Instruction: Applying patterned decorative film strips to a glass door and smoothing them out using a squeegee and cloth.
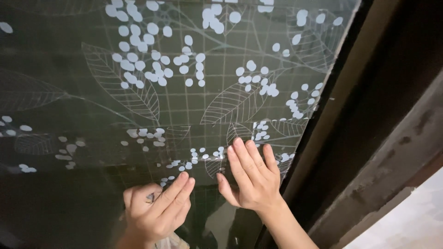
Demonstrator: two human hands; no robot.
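Under both hands, left and right, lies patterned window film.

- The window film under my hands is smooth, semi-glossy plastic, printed with matt white leaves and dots.
- The glass pane below is dark and reflective.
- The frame beside it looks rough, scuffed and matt.

Window film: dark, white leaf outlines, pale dots.
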